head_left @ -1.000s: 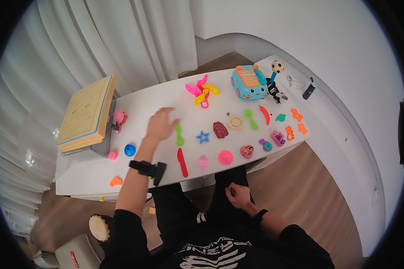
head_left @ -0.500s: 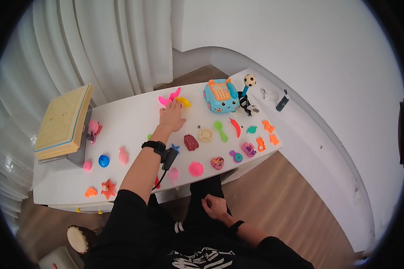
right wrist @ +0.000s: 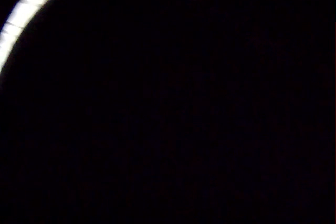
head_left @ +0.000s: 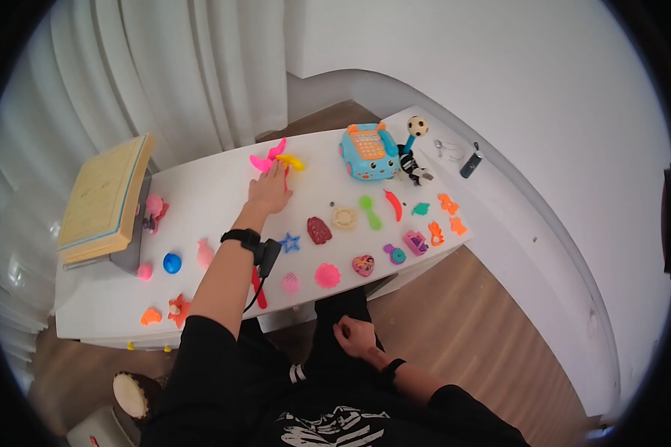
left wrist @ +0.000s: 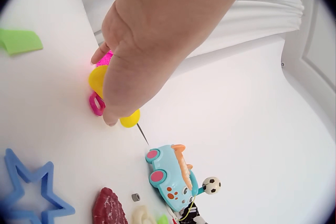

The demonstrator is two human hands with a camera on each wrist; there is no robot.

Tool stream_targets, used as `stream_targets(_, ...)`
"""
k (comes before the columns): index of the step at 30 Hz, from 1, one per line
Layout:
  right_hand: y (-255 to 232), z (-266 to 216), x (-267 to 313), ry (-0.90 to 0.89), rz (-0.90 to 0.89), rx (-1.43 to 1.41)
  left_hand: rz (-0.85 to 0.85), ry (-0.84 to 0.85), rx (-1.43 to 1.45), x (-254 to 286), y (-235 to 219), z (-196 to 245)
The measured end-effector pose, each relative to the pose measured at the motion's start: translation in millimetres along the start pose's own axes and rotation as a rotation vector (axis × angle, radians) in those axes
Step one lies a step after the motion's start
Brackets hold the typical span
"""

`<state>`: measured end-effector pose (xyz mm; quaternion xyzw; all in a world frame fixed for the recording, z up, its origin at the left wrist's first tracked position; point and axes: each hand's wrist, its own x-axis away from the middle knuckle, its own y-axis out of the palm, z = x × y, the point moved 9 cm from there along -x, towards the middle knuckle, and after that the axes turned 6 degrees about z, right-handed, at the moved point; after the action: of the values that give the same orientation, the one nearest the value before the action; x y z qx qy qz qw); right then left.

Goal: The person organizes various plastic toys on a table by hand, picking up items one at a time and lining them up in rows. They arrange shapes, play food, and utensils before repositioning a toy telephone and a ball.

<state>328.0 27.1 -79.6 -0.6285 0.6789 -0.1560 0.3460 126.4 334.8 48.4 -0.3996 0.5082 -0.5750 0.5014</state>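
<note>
My left hand (head_left: 268, 192) reaches over a pink and yellow plastic toy (head_left: 259, 162) near the table's back edge, its fingers extended over it. In the left wrist view the thumb lies beside the toy's yellow part (left wrist: 130, 118), close to its pink ring (left wrist: 96, 104); the other fingertips are mostly hidden behind the hand. A blue star-shaped cutter (head_left: 290, 243) lies in front of this hand. My right hand (head_left: 356, 337) rests on the thigh, fingers loosely curled and holding nothing. The right wrist view is almost wholly dark.
On the white table (head_left: 194, 194) stand a blue toy phone (head_left: 371, 165) and, at left, a stacked box (head_left: 106, 195). Small toys lie in rows, among them a red toy knife (head_left: 259, 290), a pink flower shape (head_left: 327, 276) and a green spoon (head_left: 370, 212).
My left hand has gone from the table's middle onto the pink and yellow toy; over the last half second hand and toy have shifted slightly left. The right hand stays on the thigh.
</note>
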Motion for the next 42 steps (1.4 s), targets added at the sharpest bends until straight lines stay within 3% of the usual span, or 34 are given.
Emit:
stream_targets(4,-0.1,-2.0,0.2,-0.015,0.0,0.018,-0.008,-0.021,0.056,-1.0,-0.2,7.1)
stream_targets(6,5.8,3.7,0.5,0.031,-0.084,0.044,-0.004,-0.014,0.052,-1.5,-0.4,11.4)
stream_targets(14,-1.1,-3.6,1.6,-0.011,-0.02,0.01,-0.022,-0.024,0.017,0.0,0.5,5.6)
stream_targets(21,-1.4,0.0,1.2,0.019,-0.01,0.005,0.029,-0.021,0.053,1.6,-7.2,3.8)
stream_targets(23,2.4,-2.9,0.7,-0.006,-0.036,-0.019,0.121,0.023,0.006,7.8,-16.1,2.5)
stream_targets(27,0.9,4.0,5.9,0.016,-0.05,0.002,0.224,-0.058,-0.041,26.7,-41.5,-34.7)
stream_targets(33,0.0,8.7,5.3,0.047,-0.033,0.003,0.534,-0.552,-0.168,84.6,-84.2,-181.0)
stream_targets(35,-0.6,7.6,2.4,0.047,-0.034,-0.003,0.479,-0.666,-0.148,108.2,-90.9,-213.7)
stream_targets(38,3.8,7.8,2.7,0.049,-0.043,-0.004,0.406,-0.638,-0.112,130.5,-96.9,-238.4)
stream_targets(42,7.4,6.8,0.4,0.052,-0.074,0.014,0.45,-0.609,-0.065,135.7,-83.5,-268.1)
